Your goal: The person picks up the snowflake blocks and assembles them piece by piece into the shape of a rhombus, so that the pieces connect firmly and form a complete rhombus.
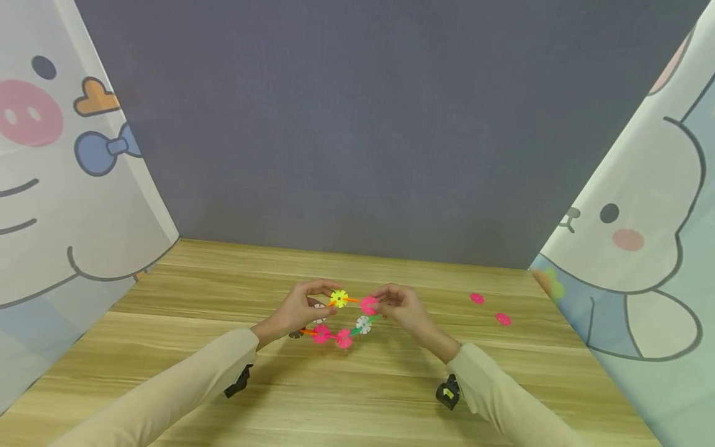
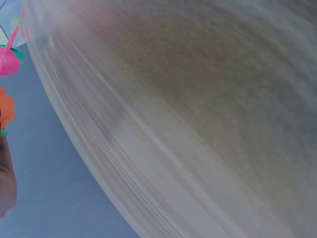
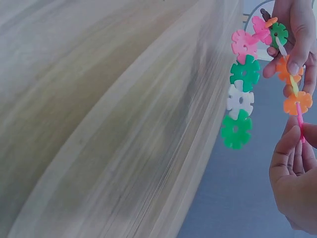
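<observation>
Both hands hold up a curved chain of interlocked, notched plastic snowflake discs above the wooden table. My left hand pinches the chain near a yellow disc. An orange disc shows under its fingers in the right wrist view. Between finger and thumb, my right hand pinches a pink disc, which is slotted edge-on into an orange disc. The chain's other end hangs free, with a white disc above a green end disc. In the left wrist view, only a sliver of a hand shows.
Two loose pink discs, one farther back and one nearer, lie on the wooden table to the right. A grey panel stands behind it. Cartoon-printed sheets flank both sides.
</observation>
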The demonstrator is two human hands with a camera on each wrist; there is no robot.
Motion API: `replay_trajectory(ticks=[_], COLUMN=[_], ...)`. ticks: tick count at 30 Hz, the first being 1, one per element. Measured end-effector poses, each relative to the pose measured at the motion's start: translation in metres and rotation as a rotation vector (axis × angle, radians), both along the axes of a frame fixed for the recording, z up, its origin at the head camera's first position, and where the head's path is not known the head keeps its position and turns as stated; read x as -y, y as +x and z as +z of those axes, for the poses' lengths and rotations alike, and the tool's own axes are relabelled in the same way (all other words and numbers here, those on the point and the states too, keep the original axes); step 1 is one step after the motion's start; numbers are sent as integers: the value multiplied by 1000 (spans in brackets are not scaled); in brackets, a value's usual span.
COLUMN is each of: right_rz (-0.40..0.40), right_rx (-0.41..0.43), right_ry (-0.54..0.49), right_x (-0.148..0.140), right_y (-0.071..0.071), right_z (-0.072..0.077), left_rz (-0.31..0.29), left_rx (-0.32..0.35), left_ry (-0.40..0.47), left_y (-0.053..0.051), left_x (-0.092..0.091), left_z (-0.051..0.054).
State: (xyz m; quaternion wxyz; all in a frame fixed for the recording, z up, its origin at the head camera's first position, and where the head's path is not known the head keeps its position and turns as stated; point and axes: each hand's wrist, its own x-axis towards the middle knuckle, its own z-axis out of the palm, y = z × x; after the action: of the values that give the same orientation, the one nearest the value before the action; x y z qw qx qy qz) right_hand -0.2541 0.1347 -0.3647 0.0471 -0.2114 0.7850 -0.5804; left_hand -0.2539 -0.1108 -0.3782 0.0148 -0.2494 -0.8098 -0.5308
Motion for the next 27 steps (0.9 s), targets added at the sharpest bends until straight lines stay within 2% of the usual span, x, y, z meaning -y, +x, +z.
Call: replay_trajectory(ticks=[6,17,19,25,27], right_rz=[-10,-13,-17,-26,-22], right_rx=[15,-7,-4,14,12], right_ry=[16,20,19,15,19], right_x=[4,5,5,4,4], right_y=[1,1,1,2,2], right_z=[2,5,5,6,6], left_rz=[7,-6,-2,-22,-27], left_rx=[7,2,2,41,54], left_ry=[-1,-1,-8,-9,-3], left_y=[1,-2,1,14,15], left_x=[-2,0,-1,-5,-6], left_z=[1,-1,1,20,22])
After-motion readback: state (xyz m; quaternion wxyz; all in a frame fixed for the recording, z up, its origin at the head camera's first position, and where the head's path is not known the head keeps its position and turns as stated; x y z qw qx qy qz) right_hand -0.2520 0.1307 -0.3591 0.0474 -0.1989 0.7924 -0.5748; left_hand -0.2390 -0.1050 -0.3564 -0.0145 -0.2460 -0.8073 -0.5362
